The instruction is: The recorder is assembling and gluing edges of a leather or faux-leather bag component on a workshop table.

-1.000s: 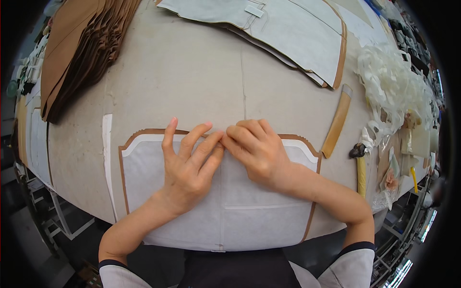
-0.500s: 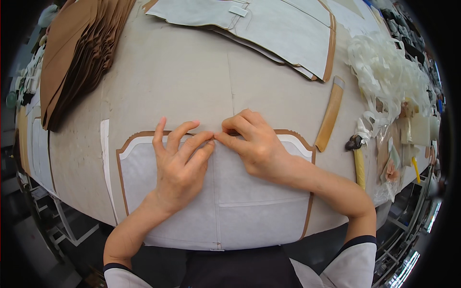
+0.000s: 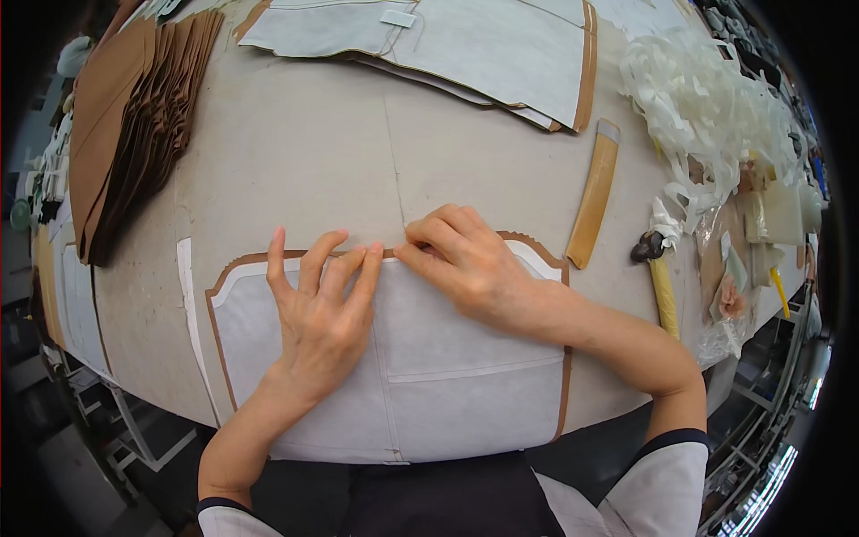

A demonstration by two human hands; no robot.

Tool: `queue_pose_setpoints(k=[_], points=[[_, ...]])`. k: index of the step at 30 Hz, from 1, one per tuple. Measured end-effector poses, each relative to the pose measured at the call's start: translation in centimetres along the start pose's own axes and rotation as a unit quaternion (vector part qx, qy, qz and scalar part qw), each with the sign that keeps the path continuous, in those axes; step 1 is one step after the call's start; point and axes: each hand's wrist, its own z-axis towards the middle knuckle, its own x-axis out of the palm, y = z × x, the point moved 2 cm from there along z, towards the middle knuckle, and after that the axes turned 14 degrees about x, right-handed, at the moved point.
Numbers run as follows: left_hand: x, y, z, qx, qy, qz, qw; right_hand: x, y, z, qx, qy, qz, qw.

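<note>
In front of me lies a light-grey panel (image 3: pixel 474 353) with a brown border and white strips at its upper corners. A vertical seam runs down its middle, and a crosswise seam marks its right half. My left hand (image 3: pixel 327 313) rests on the panel left of that seam. Its fingers are spread, with the tips at the far brown edge and nothing seen gripped in them. Just right of the seam, my right hand (image 3: pixel 470 268) is closed in a pinch at the same edge. The fingers partly hide the bit of edge there.
Stacked brown pieces (image 3: pixel 139 134) lie at the far left. More grey panels (image 3: pixel 474 54) with brown edges sit at the back. On the right are a flat tan strip-shaped tool (image 3: pixel 593 197), a yellow-handled hammer (image 3: pixel 662 291) and a heap of whitish translucent strips (image 3: pixel 707 98).
My left fingertips have come away from the right ones, and the left thumb and index finger have parted slightly. The right hand stays pinched at the edge. The whole view has shifted a little.
</note>
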Motion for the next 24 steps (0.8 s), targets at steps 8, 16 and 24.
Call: queue_pose_setpoints(k=[8,16,24], points=[[-0.3,-0.6,0.8,0.008,0.038,0.043,0.998,-2.0,-0.9,-1.1,0.025,0.024,-0.007,0.999],[-0.3,-1.0,0.4,0.017,0.030,0.049,0.998,-4.3,-1.6,-3.0,0.044,0.031,-0.021,0.998],[0.0,-3.3,-0.3,0.001,0.001,-0.016,1.000,-5.7,-0.4,-5.5,0.064,0.038,-0.006,0.997]])
